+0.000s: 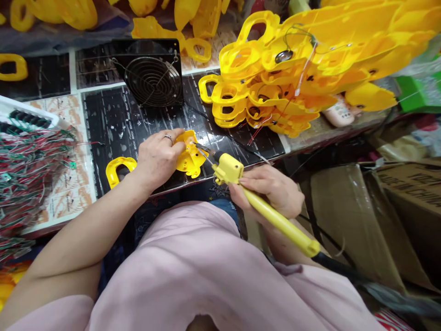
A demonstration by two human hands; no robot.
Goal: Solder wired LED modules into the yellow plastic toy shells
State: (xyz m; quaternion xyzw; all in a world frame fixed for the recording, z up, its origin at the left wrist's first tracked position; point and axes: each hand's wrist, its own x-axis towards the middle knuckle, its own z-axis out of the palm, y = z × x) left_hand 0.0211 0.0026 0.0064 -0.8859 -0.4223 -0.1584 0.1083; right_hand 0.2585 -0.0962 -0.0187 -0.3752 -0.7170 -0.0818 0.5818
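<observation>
left hand (160, 154) gripping yellow shell (191, 156), partly hiding it, right hand (275, 189) clasping soldering tool (279, 220)

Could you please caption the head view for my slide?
Left hand holds a yellow part; right hand holds a yellow tool aimed at it.

A black fan (154, 82) stands far back on the tabletop (108, 122). At right, cardboard boxes (351, 216) sit nearer than a green box (409, 95).
</observation>
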